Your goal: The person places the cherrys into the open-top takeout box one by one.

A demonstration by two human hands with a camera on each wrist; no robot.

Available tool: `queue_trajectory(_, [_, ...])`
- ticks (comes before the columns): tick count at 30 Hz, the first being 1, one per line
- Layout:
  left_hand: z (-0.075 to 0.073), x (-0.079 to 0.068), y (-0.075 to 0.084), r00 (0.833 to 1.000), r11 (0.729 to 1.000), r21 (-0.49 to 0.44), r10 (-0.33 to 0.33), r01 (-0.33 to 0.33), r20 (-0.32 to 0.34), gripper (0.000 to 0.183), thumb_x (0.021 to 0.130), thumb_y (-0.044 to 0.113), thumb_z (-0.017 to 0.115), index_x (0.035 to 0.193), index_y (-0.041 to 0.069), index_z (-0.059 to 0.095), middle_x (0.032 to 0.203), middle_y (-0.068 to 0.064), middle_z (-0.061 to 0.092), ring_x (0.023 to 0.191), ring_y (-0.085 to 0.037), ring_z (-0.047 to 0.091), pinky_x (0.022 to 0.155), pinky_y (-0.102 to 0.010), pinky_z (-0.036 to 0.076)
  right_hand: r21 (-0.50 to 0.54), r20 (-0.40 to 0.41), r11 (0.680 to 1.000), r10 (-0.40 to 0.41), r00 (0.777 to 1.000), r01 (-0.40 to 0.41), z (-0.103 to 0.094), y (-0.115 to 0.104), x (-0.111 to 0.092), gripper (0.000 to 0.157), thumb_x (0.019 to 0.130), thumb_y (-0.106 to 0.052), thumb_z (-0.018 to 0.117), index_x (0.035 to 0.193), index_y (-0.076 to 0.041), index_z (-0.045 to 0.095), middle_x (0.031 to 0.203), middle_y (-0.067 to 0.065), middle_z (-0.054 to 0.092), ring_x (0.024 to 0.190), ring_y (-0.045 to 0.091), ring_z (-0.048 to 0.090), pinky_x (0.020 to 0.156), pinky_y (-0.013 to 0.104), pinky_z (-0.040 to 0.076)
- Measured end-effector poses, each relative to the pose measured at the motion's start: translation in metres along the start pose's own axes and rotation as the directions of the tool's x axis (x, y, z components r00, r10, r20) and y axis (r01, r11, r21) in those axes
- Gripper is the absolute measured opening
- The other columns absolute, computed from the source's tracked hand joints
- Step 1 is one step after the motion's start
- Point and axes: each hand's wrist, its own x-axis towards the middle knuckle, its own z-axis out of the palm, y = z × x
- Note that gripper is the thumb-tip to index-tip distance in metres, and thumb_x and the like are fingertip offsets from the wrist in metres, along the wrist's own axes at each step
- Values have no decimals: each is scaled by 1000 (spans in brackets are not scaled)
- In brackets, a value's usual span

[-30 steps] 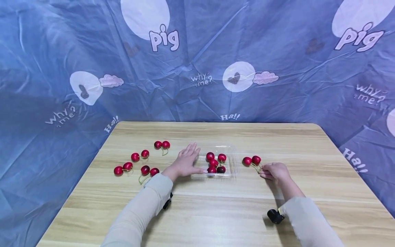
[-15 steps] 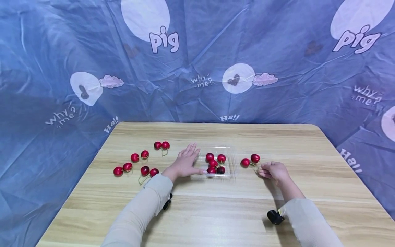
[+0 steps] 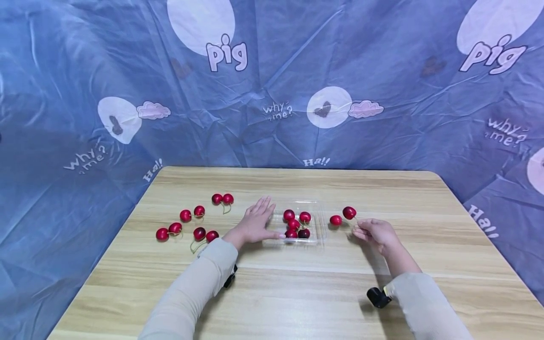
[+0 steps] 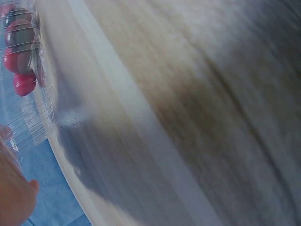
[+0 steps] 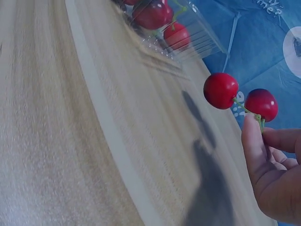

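Observation:
My right hand (image 3: 376, 234) pinches the green stems of a pair of red cherries (image 5: 221, 91) between thumb and finger. In the right wrist view the cherries hang over the wooden table, their shadow falling apart from them. A clear plastic box (image 3: 316, 208) with several cherries (image 3: 293, 225) inside stands in the middle of the table, left of that pair. My left hand (image 3: 254, 223) lies with spread, straight fingers at the box's left side, thumb along its front edge. In the left wrist view only part of the left hand (image 4: 16, 195) shows beside the ribbed box wall.
On the left of the table (image 3: 272, 293) lie several more cherry pairs: one at the back (image 3: 223, 199), others nearer the left edge (image 3: 168, 231), and one pair (image 3: 206, 234) close to the left sleeve. A blue printed cloth (image 3: 272, 85) hangs behind the table.
My right hand has lifted the cherry pair by its stems and shifted it slightly left, toward the box. The left hand and the box have stayed in place.

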Motion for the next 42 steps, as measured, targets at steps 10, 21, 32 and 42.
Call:
queue_trajectory(10, [-1, 0, 2, 1000, 1000, 7, -9, 9, 4, 100, 69, 72, 41, 138, 5, 14, 143, -13, -2, 129, -28, -3, 101, -48, 8, 95, 82, 995, -42, 996, 34, 5, -6, -4, 11, 87, 6, 41, 86, 6, 52, 70, 8, 61, 68, 16, 62, 71, 25, 49])
queue_trajectory(21, [-1, 1, 4, 1000, 1000, 4, -14, 14, 8, 98, 70, 70, 43, 138, 6, 13, 143, -10, -5, 129, -28, -3, 101, -47, 7, 161, 140, 986, -62, 988, 39, 8, -11, -7, 21, 88, 6, 39, 78, 0, 57, 71, 10, 61, 67, 16, 62, 70, 24, 49])
queue_trajectory(32, [-1, 0, 5, 1000, 1000, -1, -13, 13, -3, 96, 71, 66, 47, 138, 5, 14, 143, -14, 0, 129, -29, -2, 100, -48, 8, 155, 213, 987, -81, 974, 48, 14, -15, -6, 16, 87, 7, 40, 81, 3, 55, 72, 11, 61, 69, 18, 62, 70, 26, 49])
queue_trajectory(42, [1, -1, 7, 1000, 1000, 4, -13, 13, -4, 97, 71, 67, 46, 138, 4, 15, 143, -14, -1, 129, -29, -2, 100, -49, 9, 37, 247, 997, -75, 966, 68, 21, -13, -4, 13, 88, 6, 38, 87, 8, 50, 72, 9, 60, 69, 15, 61, 69, 24, 49])
